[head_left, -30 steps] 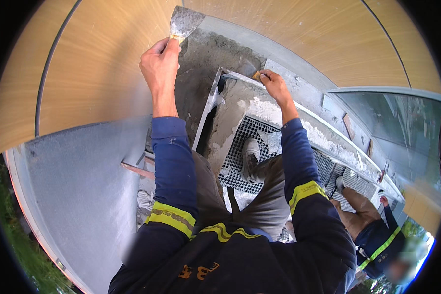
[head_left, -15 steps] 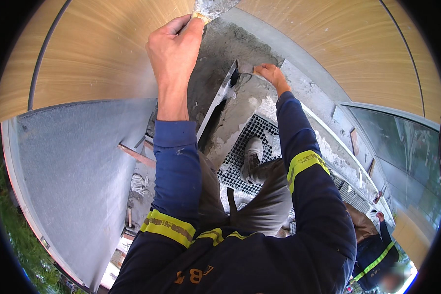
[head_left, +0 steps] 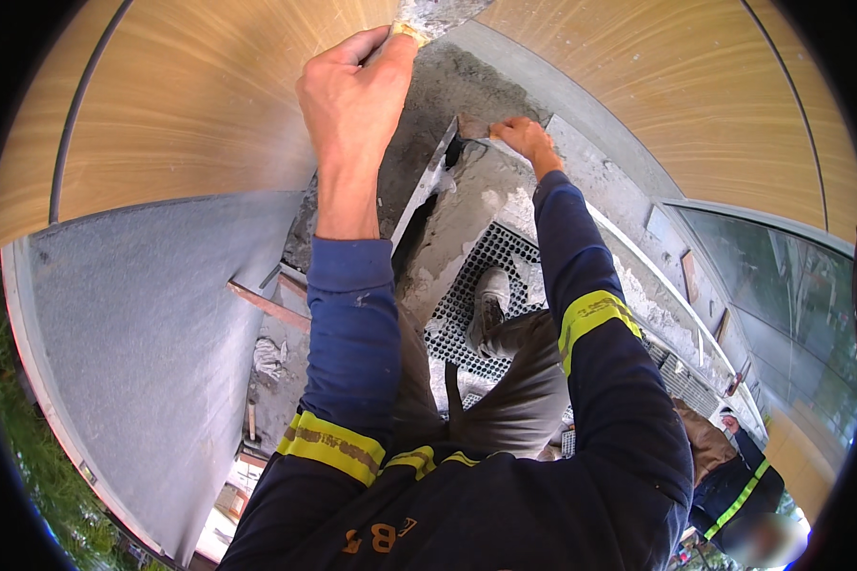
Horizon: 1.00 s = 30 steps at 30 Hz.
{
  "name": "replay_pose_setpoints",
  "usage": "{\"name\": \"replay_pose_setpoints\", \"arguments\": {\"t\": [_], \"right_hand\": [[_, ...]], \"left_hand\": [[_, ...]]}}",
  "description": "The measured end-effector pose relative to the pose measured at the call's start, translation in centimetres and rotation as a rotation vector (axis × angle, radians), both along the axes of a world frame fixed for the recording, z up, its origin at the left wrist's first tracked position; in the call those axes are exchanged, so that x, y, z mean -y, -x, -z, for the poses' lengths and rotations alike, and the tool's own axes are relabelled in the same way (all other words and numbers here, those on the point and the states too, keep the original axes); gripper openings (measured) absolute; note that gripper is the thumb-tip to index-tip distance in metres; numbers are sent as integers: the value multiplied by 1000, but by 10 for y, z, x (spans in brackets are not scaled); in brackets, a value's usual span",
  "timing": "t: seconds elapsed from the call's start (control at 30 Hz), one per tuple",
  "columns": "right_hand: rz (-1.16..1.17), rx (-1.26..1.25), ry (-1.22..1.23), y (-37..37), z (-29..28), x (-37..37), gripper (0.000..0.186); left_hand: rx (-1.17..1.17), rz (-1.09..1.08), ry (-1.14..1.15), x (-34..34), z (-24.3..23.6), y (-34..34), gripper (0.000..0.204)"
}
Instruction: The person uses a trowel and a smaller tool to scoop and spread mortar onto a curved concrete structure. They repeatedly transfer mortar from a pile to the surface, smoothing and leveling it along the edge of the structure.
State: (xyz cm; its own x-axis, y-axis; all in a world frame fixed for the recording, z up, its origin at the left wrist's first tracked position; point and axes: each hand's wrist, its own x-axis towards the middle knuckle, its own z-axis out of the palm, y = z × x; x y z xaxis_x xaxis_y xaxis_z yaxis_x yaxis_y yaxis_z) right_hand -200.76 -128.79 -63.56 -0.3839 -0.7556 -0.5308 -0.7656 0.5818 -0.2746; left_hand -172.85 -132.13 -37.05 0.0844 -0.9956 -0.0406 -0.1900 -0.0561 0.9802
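Raised high at the top, my left hand (head_left: 354, 105) is closed round the yellowish handle of a putty knife. Its grey, smeared blade (head_left: 440, 13) lies against the wood-look panel near the panel's edge. Lower and to the right, my right hand (head_left: 528, 143) is closed on a small tool with a flat grey-brown blade (head_left: 472, 126), which looks like a second putty knife; my fingers cover its handle. That blade is close to the end of a long pale metal strip (head_left: 427, 186) and over the rough mortar ledge (head_left: 476, 181).
Wood-look panels (head_left: 190, 105) curve across the top. At left stands a large grey board (head_left: 152, 343). Below my right arm lies a black studded mat (head_left: 462, 305) under my shoe. A wooden strip (head_left: 269, 305) juts out at left. Another person (head_left: 738, 485) is at lower right.
My left hand and its putty knife have shifted a little to the right along the panel. My right hand has barely moved. The person at lower right has shifted slightly.
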Motion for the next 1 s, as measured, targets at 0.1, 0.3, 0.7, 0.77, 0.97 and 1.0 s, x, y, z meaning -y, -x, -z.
{"name": "replay_pose_setpoints", "arguments": {"t": [0.1, 0.3, 0.7, 0.77, 0.97, 1.0], "right_hand": [[0, -4, -5, -4, 0, 1, 53], [-20, -33, 7, 3, 6, 1, 50], [29, -59, -39, 8, -18, -16, 50], [4, -105, -32, 7, -26, -16, 49], [-6, -104, 28, -8, -29, -14, 50], [-1, -77, 1, -13, -27, -12, 52]], "left_hand": [[-7, -15, -20, 2, 2, -2, 37], [-4, 16, -19, -1, -4, 0, 34], [0, -12, -49, 5, -1, -11, 36], [-14, -7, -56, 5, -5, -11, 33], [-47, 9, -45, 6, -3, -10, 32], [-48, 12, -38, 5, -2, -10, 32]]}}
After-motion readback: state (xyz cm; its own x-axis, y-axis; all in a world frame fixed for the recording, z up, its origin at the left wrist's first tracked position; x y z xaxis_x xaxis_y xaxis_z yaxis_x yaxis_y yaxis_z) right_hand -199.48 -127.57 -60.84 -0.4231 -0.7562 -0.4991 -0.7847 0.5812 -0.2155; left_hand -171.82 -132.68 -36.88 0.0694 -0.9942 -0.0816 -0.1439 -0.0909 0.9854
